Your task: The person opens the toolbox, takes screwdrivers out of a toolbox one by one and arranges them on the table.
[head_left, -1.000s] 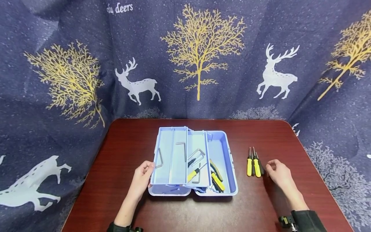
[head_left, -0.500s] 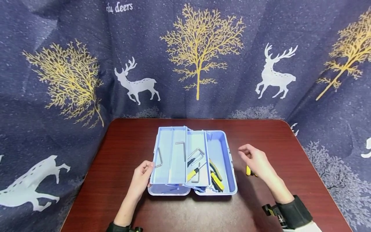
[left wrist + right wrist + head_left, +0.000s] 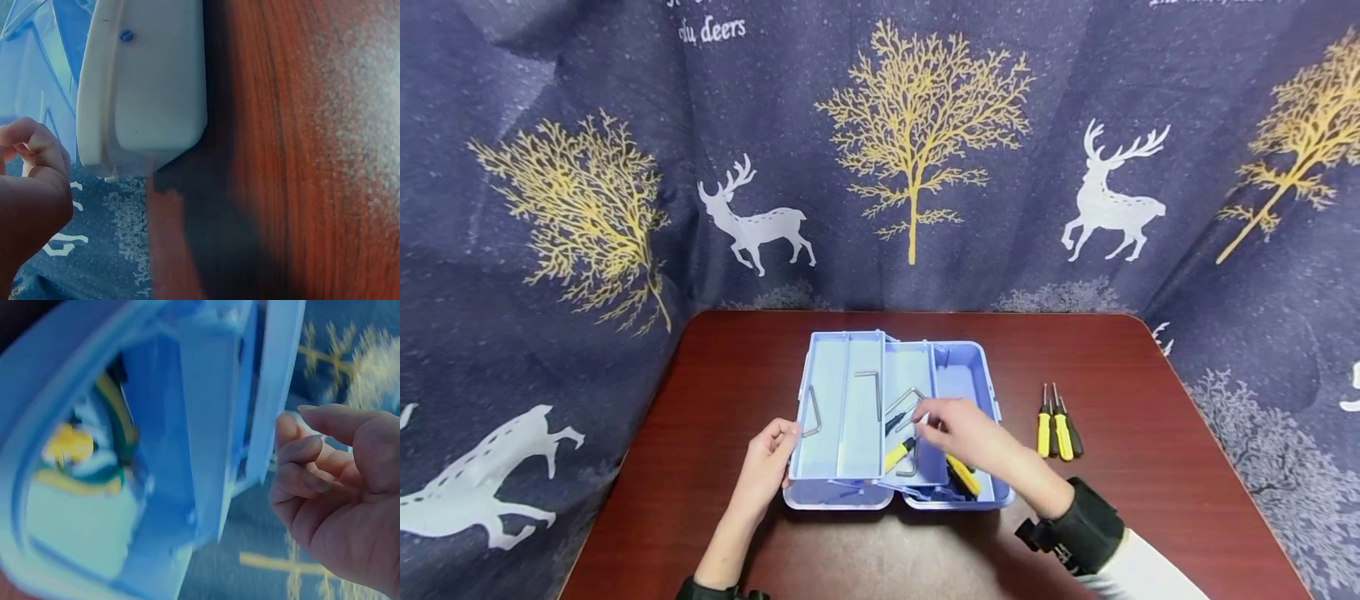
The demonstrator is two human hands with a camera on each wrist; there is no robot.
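Observation:
A light-blue toolbox [image 3: 987, 383] stands unfolded on the table. My left hand [image 3: 767, 460] pinches the left edge of its upper tray [image 3: 827, 367]; in the left wrist view its fingers [image 3: 31, 134] curl at the blue plastic. My right hand [image 3: 962, 429] hovers over the lower tray [image 3: 910, 358], fingers loosely bent, with nothing seen between them. Under those fingertips lie a hex key [image 3: 913, 393] and a small black-ended tool [image 3: 894, 422]. Nearer me in that tray are a yellow-handled screwdriver [image 3: 897, 456] and another hex key [image 3: 907, 474].
Several screwdrivers [image 3: 1063, 437] with yellow or black handles lie on the table [image 3: 1120, 358], right of the toolbox. Two hex keys, one bent along the left [image 3: 814, 412], rest in the upper tray. The deep compartment holds yellow-and-black tools [image 3: 964, 477], partly hidden by my right hand.
My right hand has moved left from beside the loose screwdrivers to above the lower tray. The left hand has stayed on the upper tray's edge.

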